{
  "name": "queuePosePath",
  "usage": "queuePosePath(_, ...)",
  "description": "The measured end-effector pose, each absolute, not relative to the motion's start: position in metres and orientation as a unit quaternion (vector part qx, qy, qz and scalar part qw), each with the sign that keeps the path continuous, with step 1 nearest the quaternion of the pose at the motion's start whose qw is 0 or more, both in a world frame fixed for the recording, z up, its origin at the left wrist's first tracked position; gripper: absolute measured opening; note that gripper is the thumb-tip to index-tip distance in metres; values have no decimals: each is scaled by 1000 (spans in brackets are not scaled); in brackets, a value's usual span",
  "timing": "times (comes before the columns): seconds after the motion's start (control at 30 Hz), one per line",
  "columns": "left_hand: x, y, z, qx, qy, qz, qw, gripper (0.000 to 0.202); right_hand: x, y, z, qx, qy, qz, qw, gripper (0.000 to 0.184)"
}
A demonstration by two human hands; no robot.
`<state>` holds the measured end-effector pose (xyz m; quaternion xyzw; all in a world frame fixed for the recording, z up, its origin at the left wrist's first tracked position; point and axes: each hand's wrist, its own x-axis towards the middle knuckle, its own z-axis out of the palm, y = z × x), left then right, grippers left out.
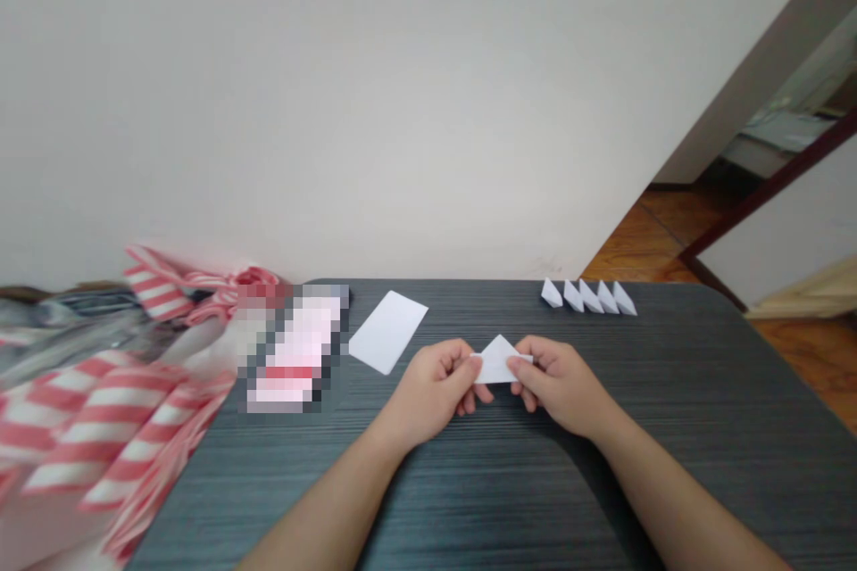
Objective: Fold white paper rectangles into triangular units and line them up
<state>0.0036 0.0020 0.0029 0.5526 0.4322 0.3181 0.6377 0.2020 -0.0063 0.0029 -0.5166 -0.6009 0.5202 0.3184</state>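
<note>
Both my hands hold a small white folded paper triangle (pixel 496 359) just above the dark grey table (pixel 509 482). My left hand (pixel 435 384) pinches its left corner with fingers curled. My right hand (pixel 559 379) pinches its right corner. A flat white rectangular sheet of paper (pixel 388 330) lies on the table to the left of my hands. A row of several small folded white paper pieces (pixel 589 296) stands at the table's far edge on the right.
A blurred pink and white object (pixel 295 348) lies left of the sheet. Red-and-white striped fabric (pixel 100 410) is piled at the table's left edge. A pale wall rises behind the table. Wooden floor (pixel 803 348) shows at the right.
</note>
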Motion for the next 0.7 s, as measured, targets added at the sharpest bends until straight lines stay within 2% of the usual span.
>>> queuePosePath(0.57, 4, -2, 10, 606, 420, 295, 608, 28, 195, -9, 9, -494, -608, 543, 301, 13)
queuePosePath(0.7, 4, -2, 13, 620, 416, 291, 598, 29, 194, -9, 14, -497, -625, 531, 284, 16)
